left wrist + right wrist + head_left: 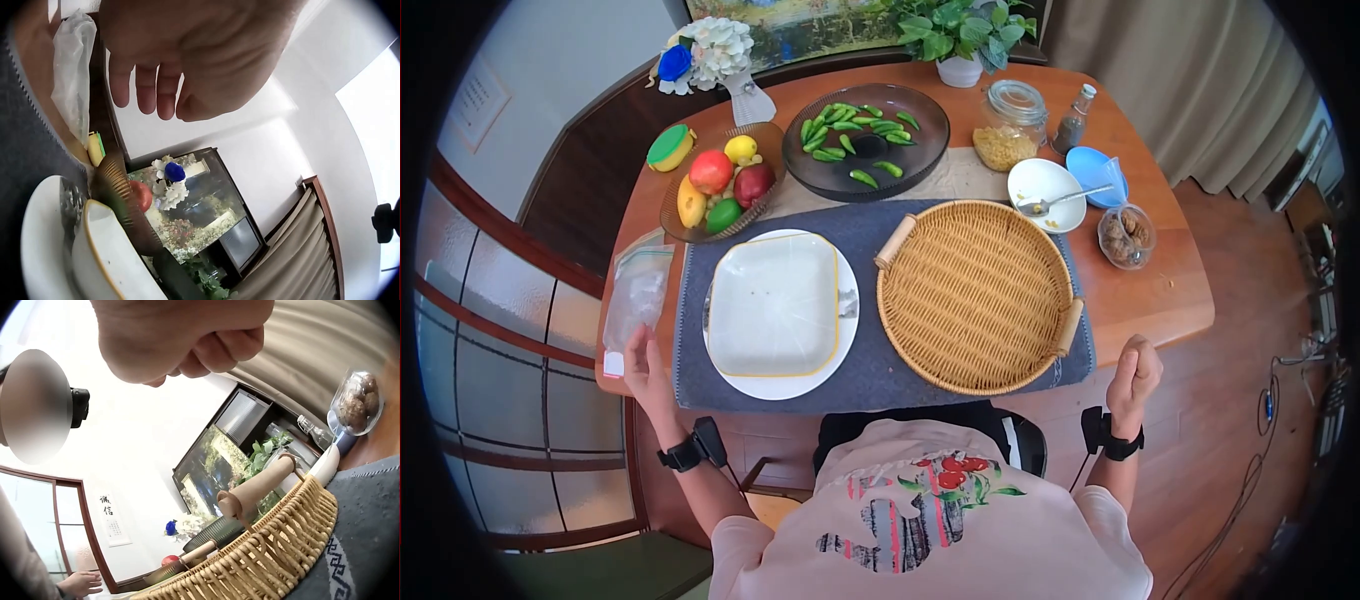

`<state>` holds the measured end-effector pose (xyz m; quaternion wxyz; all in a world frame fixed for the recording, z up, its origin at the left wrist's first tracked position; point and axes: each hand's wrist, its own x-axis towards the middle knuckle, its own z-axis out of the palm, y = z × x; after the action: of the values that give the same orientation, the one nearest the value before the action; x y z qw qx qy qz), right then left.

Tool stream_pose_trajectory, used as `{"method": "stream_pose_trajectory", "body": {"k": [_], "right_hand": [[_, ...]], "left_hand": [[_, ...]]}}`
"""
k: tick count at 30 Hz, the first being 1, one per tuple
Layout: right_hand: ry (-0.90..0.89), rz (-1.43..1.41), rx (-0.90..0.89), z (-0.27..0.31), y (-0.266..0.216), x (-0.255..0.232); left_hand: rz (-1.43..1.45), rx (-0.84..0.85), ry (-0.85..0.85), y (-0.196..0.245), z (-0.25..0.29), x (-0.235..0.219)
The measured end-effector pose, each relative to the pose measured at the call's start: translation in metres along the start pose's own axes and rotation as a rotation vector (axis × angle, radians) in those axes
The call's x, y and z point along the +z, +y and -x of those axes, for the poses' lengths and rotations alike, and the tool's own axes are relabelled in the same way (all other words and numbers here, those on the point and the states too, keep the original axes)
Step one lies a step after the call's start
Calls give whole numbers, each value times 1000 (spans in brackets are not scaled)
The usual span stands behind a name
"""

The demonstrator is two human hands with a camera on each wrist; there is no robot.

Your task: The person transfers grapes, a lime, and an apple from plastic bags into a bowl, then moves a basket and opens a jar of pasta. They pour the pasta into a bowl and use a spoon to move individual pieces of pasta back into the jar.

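The left hand [646,372] is raised beside the table's left front edge, near a clear plastic bag [638,290], its fingers loosely bent and holding nothing. In the left wrist view that hand [200,56] hangs above the bag [74,75]. Off the right front edge, the right hand [1134,380] has its fingers curled in with nothing in them, as the right wrist view also shows [187,337]. Between the hands lie a square white dish [775,305] on a round white plate [848,340] and a round wicker tray [975,295] with wooden handles.
Behind stand a fruit bowl [672,215], a dark bowl [800,170] of green peppers, a glass jar [1008,130] and a small bottle [1073,120]. At the right are a white bowl [1030,180] with a spoon, a blue bowl [1090,165] and a clear container [1126,238].
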<state>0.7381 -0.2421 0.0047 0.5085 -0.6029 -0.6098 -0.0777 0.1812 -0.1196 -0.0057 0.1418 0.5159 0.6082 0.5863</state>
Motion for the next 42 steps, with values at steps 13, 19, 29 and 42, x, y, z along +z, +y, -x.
{"method": "stream_pose_trajectory", "body": {"k": [13,19,29,42], "right_hand": [[167,-93,161,36,18,-46],[273,-172,219,46,21,-70],[394,-349,336,91,40,-94],[151,169,705,176,148,-59]], "left_hand": [[147,-11,-208,11,20,24],[65,68,-314,27,28,28],[56,149,-397,43,15,-2],[59,107,-418,31,6,-9]]}}
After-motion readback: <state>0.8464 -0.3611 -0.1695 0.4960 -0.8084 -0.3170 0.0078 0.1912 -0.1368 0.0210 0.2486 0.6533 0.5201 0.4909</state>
